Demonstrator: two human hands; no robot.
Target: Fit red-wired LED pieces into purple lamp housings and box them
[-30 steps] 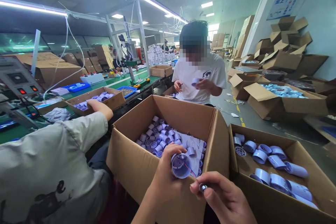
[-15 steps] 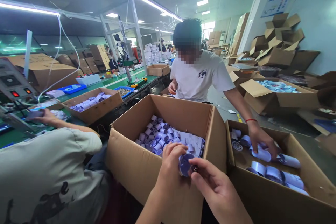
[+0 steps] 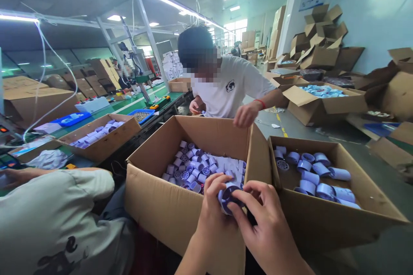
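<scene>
My left hand point(image 3: 211, 202) is wrapped round a short white plastic cylinder point(image 3: 223, 200), its open end turned towards my right hand. The thumb and forefinger of my right hand point(image 3: 263, 215) reach into that opening, closed together; what they pinch is hidden inside the cylinder. Both hands are over the near rim of a large cardboard box point(image 3: 161, 210). Inside this box lie many similar short cylinders point(image 3: 195, 165), some showing a spoked end, beside a pale flat sheet.
A lower cardboard box point(image 3: 371, 193) with larger white cylinders point(image 3: 319, 169) stands at right. A co-worker point(image 3: 222, 86) sits opposite, one hand over the big box's far corner. Another person point(image 3: 61, 219) is close at left, by a green bench with a carton of cylinders point(image 3: 97, 135).
My right fingers have moved into the cylinder, and the small dark part they held is now hidden. The co-worker's hand has left the right box. The view has shifted right.
</scene>
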